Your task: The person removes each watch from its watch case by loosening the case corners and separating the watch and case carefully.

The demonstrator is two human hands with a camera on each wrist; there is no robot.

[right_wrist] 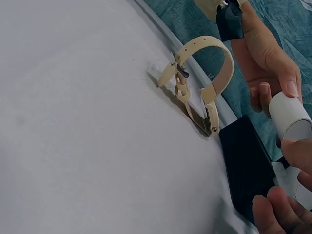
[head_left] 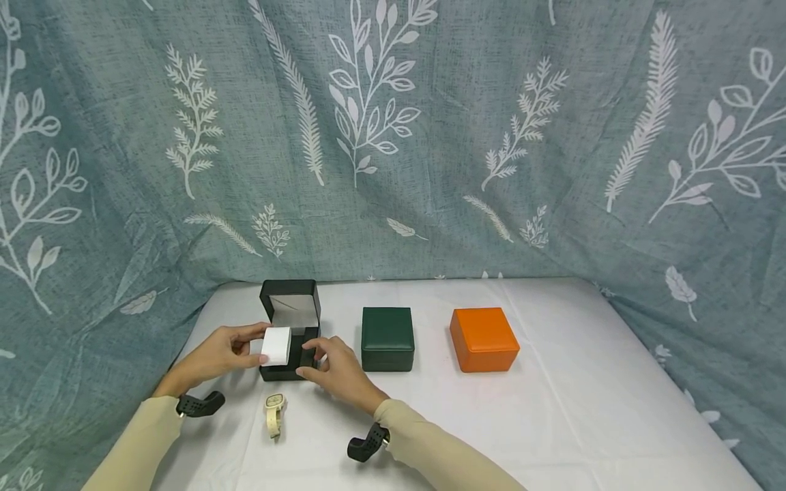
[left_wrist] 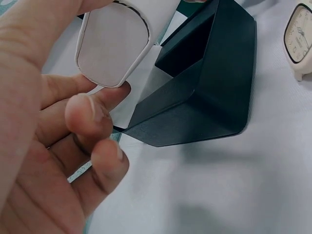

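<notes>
Head view: left grip (head_left: 216,352) pinches the white cushion (head_left: 276,346), right grip (head_left: 341,370) spread beside it.

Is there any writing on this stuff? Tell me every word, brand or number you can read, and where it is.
Nothing can be read with confidence.
Watch: dial markings show, too small and blurred to read.
Black box, white cushion: no lettering shows.
Green box, orange box: no lettering shows.
</notes>
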